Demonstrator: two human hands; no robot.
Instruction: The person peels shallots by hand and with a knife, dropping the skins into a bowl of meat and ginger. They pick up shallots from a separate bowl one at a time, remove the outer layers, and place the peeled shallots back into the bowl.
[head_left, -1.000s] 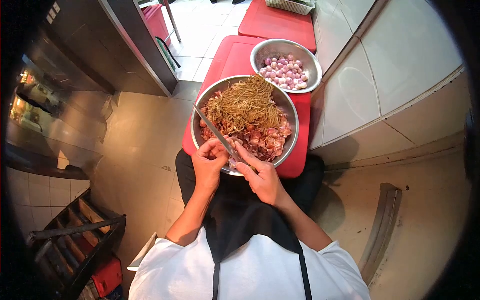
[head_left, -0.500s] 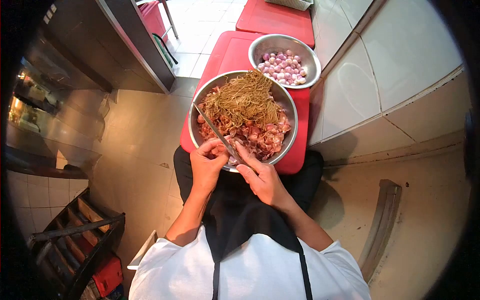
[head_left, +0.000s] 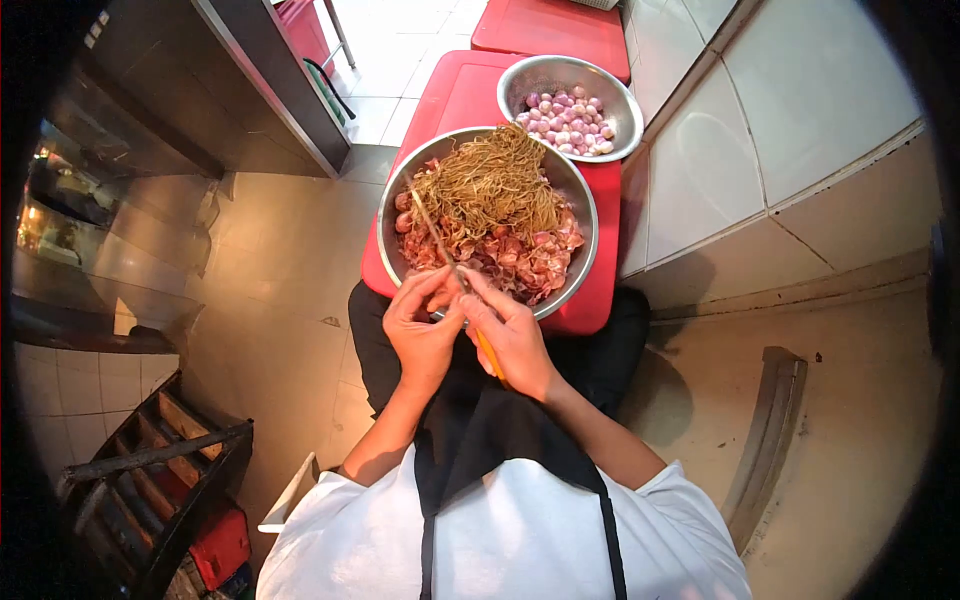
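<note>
In my right hand [head_left: 507, 325] is a knife [head_left: 430, 222] with a yellow handle, its thin blade slanting up and left over a big metal bowl [head_left: 590, 245]. My left hand [head_left: 422, 325] is pinched closed beside the blade, at the bowl's near rim; whatever lies between its fingers is hidden. Brown stringy roots [head_left: 490, 185] are heaped in that bowl, on top of reddish shallot skins [head_left: 525, 262]. A few unpeeled shallots [head_left: 404, 212] show at its left side. Peeled pink-white shallots [head_left: 568, 123] fill part of a smaller metal bowl [head_left: 630, 115] behind it.
Both bowls stand on a red stool-like surface [head_left: 440, 95] between my knees. Another red top [head_left: 550, 38] is beyond it. A tiled wall [head_left: 810, 110] runs close on the right. To the left are a dark cabinet [head_left: 250, 75] and a dark slatted wooden rack [head_left: 155, 450].
Both hands have come closer together, and the knife has turned more upright, with its yellow handle now showing. The view has shifted slightly; the bowls appear a little higher.
</note>
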